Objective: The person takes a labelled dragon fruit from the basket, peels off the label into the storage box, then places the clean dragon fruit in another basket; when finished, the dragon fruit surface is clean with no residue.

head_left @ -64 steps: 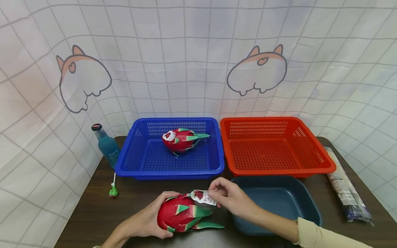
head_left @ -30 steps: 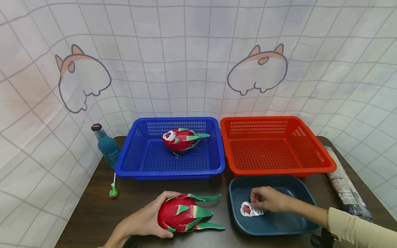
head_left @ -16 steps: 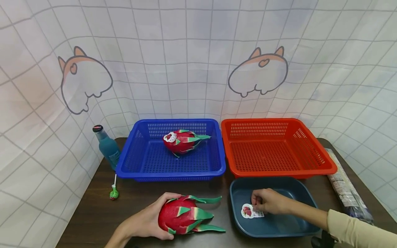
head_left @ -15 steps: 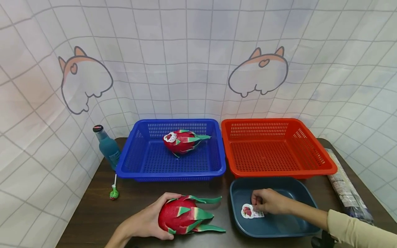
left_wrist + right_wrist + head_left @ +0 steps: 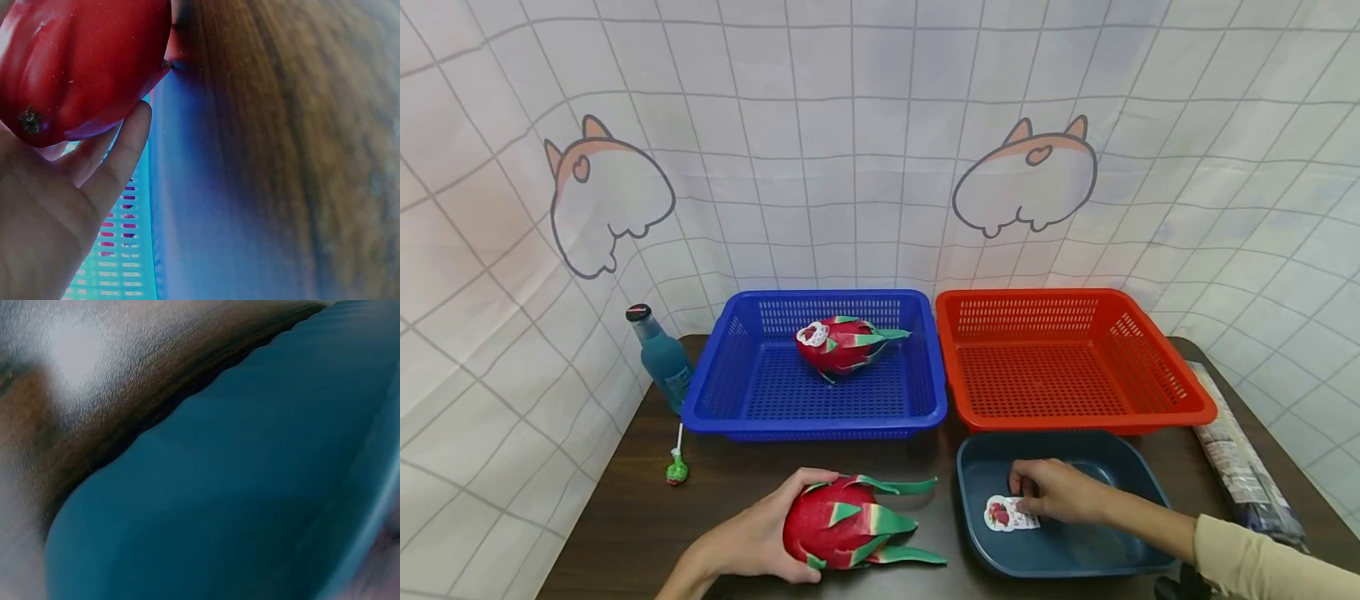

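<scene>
My left hand (image 5: 775, 529) grips the rounded end of a red dragon fruit (image 5: 833, 529) with green scales, which rests on the table. From below in the left wrist view, fingers (image 5: 128, 147) curve along the smooth red fruit (image 5: 87, 62). Inside the dark blue tray (image 5: 985, 550), my right hand (image 5: 1060, 492) has its fingers curled at the right end of a white sticker label (image 5: 1000, 513) printed with a red fruit. The label seems to lie on the tray floor, its right end partly under my thumb. The right wrist view shows mostly tray wall (image 5: 219, 444).
A blue basket (image 5: 752, 421) holds another dragon fruit (image 5: 838, 346) bearing a similar label. Beside it stands an orange-red basket (image 5: 1075, 421). At left are a blue bottle (image 5: 664, 358) and a green lollipop (image 5: 677, 468); a long plastic packet (image 5: 1240, 458) lies at right.
Two seconds ago my right hand held the label at the dragon fruit's upper side; it has since moved right and down into the tray with it. Over the last second both hands stay nearly still.
</scene>
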A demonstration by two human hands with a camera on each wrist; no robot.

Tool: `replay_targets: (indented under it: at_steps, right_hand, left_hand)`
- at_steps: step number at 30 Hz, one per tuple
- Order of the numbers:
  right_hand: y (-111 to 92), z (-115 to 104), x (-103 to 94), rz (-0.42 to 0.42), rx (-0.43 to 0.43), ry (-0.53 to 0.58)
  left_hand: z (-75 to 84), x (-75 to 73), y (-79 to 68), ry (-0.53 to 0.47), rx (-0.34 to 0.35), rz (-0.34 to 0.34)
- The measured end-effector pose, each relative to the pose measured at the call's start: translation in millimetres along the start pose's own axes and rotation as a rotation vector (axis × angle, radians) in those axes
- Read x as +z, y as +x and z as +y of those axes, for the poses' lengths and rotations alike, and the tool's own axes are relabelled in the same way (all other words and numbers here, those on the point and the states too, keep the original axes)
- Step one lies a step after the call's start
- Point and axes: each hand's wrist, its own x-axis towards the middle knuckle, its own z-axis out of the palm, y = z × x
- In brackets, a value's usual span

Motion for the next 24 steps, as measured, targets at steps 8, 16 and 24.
replay_targets:
  at_steps: [8, 16, 24]
  right_hand:
    - [-9, -9, -4.8, 0.04, 0.011, -0.284]
    - [-36, -14, -41.0, 0.111, -0.03, -0.144]
    - [-71, 1, -72.4, 0.715, -0.033, -0.207]
  left_hand:
    - [-2.4, 1.9, 1.1, 0.026, 0.03, 0.016]
    - [-3.4, 2.9, 1.2, 0.035, 0.045, 0.02]
    - [-3.4, 0.8, 0.4, 0.031, 0.044, 0.02]
